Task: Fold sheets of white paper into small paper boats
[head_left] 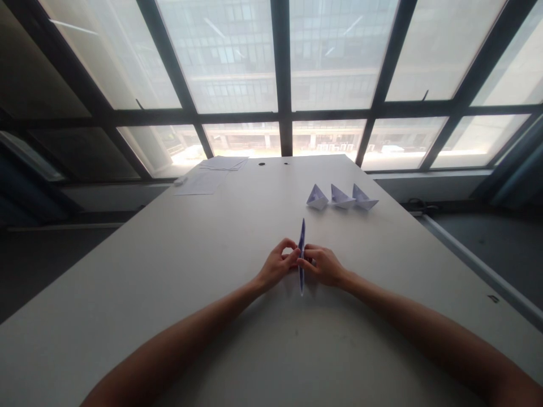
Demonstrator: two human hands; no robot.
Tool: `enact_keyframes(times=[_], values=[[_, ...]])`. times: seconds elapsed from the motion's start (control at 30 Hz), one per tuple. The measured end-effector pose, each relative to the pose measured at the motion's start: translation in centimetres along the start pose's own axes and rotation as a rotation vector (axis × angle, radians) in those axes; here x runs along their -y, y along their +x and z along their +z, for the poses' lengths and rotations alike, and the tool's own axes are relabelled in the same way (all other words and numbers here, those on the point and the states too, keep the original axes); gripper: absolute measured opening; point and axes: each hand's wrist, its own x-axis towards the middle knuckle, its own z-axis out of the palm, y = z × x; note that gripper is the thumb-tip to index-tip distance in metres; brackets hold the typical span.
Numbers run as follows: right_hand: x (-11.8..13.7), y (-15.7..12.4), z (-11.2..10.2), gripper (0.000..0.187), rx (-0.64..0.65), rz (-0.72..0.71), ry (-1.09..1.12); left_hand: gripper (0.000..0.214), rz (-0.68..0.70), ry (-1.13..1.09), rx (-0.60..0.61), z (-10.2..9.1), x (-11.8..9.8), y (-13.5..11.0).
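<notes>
A folded piece of paper (302,232) stands on edge between my hands, seen almost end-on as a thin, pointed sliver with bluish-purple shading. My left hand (280,262) pinches it from the left, thumb and fingers curled at its middle. From the right, my right hand (322,264) grips the same paper with bent fingers. Where the fingertips meet the folds is partly hidden. Beyond my right hand sit three folded paper boats in a row: a left boat (317,198), a middle boat (341,198) and a right boat (365,199).
Loose paper sheets (201,183) lie at the far left of the white table (190,254), with a small white object (180,181) beside them. Two dark round spots mark the table's far end. Large windows (237,56) rise behind it. A dark mark (492,298) shows near the right edge.
</notes>
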Motion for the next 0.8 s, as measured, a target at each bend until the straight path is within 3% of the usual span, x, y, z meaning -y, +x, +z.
enact_keyframes(times=[0.27, 0.43, 0.63, 0.8], values=[[-0.5, -0.1, -0.1, 0.038, 0.005, 0.012, 0.068, 0.028, 0.094, 0.154, -0.189, -0.5, 0.6, 0.5], [-1.0, -0.1, 0.2, 0.032, -0.042, 0.043, 0.109, 0.041, 0.093, 0.104, -0.164, -0.7, 0.5, 0.6], [-2.3, 0.5, 0.7, 0.021, -0.108, 0.221, 0.361, 0.028, 0.147, 0.299, -0.236, -0.8, 0.6, 1.0], [-3.0, 1.0, 0.4, 0.014, -0.105, 0.316, 0.54, 0.016, 0.17, 0.309, -0.195, -0.4, 1.0, 0.8]])
